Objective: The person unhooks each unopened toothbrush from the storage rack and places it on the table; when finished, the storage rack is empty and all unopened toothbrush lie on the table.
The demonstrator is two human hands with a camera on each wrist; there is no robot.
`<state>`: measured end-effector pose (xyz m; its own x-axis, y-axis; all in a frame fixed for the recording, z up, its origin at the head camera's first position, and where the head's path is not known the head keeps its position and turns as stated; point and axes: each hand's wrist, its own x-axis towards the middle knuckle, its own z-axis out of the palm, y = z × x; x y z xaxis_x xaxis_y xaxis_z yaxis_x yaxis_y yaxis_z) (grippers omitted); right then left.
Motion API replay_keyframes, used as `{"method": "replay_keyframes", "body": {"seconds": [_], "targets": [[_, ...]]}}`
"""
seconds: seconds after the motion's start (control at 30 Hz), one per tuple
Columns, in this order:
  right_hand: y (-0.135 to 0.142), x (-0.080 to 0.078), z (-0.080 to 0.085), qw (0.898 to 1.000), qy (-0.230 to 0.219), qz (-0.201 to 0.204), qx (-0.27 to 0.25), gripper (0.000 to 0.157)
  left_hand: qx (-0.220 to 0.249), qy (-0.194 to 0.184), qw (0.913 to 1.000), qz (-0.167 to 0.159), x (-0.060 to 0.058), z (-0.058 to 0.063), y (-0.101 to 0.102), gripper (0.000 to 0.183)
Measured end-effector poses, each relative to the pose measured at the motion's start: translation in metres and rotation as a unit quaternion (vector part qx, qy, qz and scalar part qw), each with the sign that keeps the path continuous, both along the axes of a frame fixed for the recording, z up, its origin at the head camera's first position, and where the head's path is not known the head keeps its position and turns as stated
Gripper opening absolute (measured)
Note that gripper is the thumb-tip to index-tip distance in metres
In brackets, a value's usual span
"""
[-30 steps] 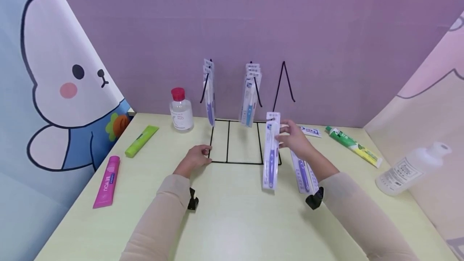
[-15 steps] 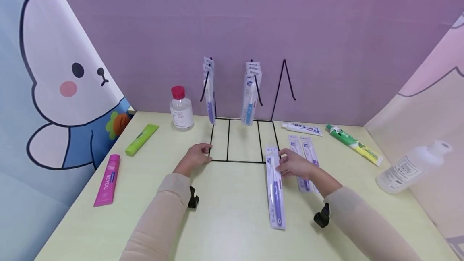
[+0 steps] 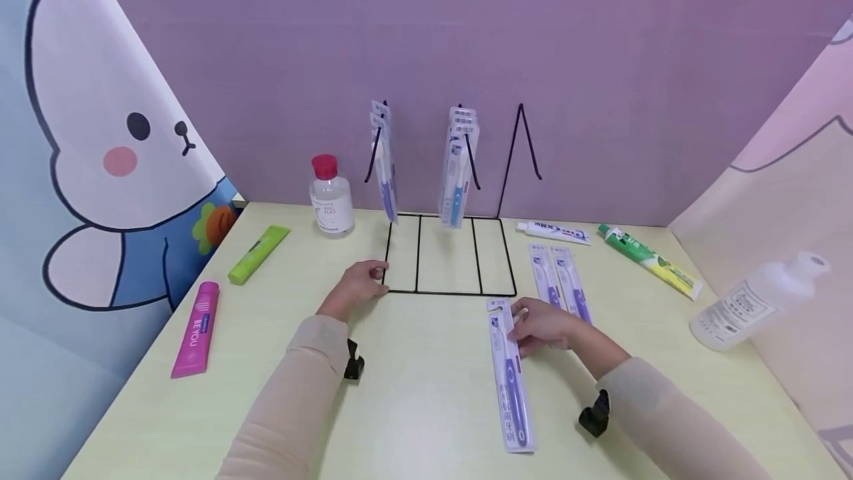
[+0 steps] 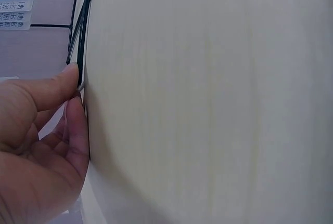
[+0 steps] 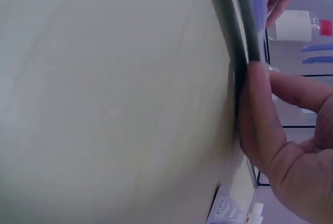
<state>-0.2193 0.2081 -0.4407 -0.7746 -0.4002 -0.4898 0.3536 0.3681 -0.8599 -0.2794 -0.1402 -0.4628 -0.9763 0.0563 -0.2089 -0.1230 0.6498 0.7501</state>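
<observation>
Toothbrush pack, purple-handled, is in the right hand, just nearer than the front right corner of the wire rack. From the left, a pink tube and lime tube lie apart; a red-capped bottle stands upright. Thumb and fingers of the left hand pinch the rack's left side, presumably steadying it. Hanging packs fill the left and middle hooks, apparently facing front for display. The right hand pinches its pack's right edge, seemingly keeping the hanging hole uncovered; whether the lower end touches cannot be told. Two loose packs lie side by side, then a white tube, a green-yellow tube and a white bottle. Pale wood-grained tabletop meets a purple backdrop.
</observation>
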Motion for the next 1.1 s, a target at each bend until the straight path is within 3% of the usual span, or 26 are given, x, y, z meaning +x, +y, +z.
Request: {"method": "replay_keyframes", "body": {"seconds": [0.3, 0.57, 0.87, 1.0, 1.1], "targets": [[-0.006, 0.003, 0.004, 0.997, 0.029, -0.013, 0.075, 0.048, -0.003, -0.006, 1.0000, 0.006, 0.001, -0.001, -0.002, 0.049], [-0.001, -0.001, 0.012, 0.992, 0.063, 0.000, 0.108, 0.046, 0.004, -0.005, 1.0000, 0.004, 0.005, -0.001, 0.001, 0.049], [-0.018, -0.033, 0.048, 0.986, 0.130, -0.023, 0.104, 0.042, 0.000, 0.005, 1.0000, 0.005, 0.003, -0.003, 0.001, 0.050], [-0.031, -0.052, 0.063, 0.970, 0.215, -0.041, 0.105, 0.040, -0.001, 0.013, 0.9999, 0.002, 0.002, -0.004, 0.002, 0.049], [-0.044, -0.065, 0.075, 0.942, 0.309, -0.063, 0.110, 0.040, -0.006, 0.017, 0.9998, 0.002, 0.002, -0.003, 0.002, 0.048]]}}
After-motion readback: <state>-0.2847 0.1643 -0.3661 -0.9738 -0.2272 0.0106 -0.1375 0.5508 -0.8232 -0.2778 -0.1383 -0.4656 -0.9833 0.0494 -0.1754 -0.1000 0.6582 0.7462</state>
